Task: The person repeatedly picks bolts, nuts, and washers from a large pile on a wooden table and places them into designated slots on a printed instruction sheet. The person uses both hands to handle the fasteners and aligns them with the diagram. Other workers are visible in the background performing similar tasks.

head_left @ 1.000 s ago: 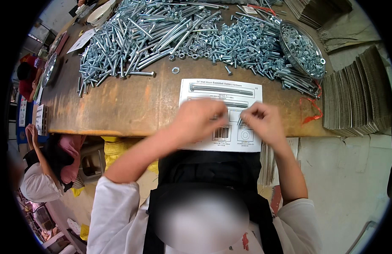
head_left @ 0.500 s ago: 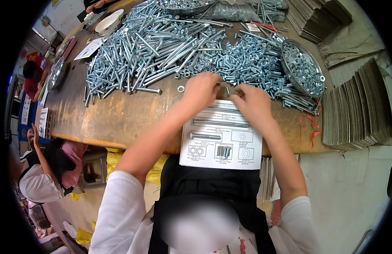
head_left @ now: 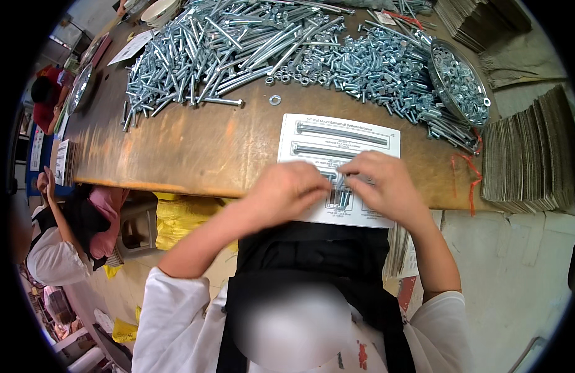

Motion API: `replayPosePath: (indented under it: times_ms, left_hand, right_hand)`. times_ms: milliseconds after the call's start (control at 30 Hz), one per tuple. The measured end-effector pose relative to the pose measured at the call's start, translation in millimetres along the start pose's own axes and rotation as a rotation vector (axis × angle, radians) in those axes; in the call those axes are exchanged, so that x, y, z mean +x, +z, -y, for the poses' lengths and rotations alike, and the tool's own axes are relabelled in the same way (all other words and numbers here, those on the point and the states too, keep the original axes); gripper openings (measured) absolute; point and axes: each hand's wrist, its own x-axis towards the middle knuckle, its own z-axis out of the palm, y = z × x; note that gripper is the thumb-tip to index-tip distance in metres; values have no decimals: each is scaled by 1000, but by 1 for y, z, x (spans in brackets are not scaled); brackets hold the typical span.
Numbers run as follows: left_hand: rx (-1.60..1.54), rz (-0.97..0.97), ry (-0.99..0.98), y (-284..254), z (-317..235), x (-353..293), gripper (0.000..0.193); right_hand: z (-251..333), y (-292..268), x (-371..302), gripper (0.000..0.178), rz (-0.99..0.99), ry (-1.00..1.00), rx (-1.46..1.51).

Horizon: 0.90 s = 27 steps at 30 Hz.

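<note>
A printed sheet (head_left: 387, 133) with drawings of bolts and washers lies on the near table edge. Over its lower half my hands are close together. My right hand (head_left: 384, 186) pinches what looks like a small bolt (head_left: 340, 180), blurred between thumb and fingers. Just beside it, the closed fingers of my left hand (head_left: 287, 193) point inward; whatever they hold is too blurred to make out. Below the fingertips, a few small bolts (head_left: 345, 199) lie on the sheet. Farther off sits a loose nut or washer (head_left: 275, 99).
Long bolts (head_left: 207, 56) and short bolts (head_left: 377, 65) are heaped across the far table, with nuts (head_left: 304, 80) between. A round metal tray (head_left: 458, 81) of washers stands at right, near red ties (head_left: 468, 177) and stacked cardboard (head_left: 530, 155). A seated person (head_left: 57, 255) is at left.
Both hands have drawn back from the bolt heap to over the lower sheet and closer together. The small bolt near my right fingertips has come along. The view has shifted slightly.
</note>
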Motion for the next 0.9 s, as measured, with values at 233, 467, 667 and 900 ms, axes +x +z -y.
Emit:
replayPosePath:
  times_ms: [233, 467, 667, 900]
  left_hand:
    - [221, -97, 39, 42, -12, -25, 19]
    - [35, -125, -85, 49, -24, -19, 53]
    - [67, -47, -74, 48, -20, -12, 58]
    - [65, -18, -84, 53, -16, -14, 55]
  right_hand:
    - [8, 21, -20, 15, -7, -23, -155]
    - [4, 26, -41, 14, -116, 252, -5]
    - [3, 41, -45, 10, -250, 313, 73]
    - [6, 54, -48, 6, -338, 238, -78]
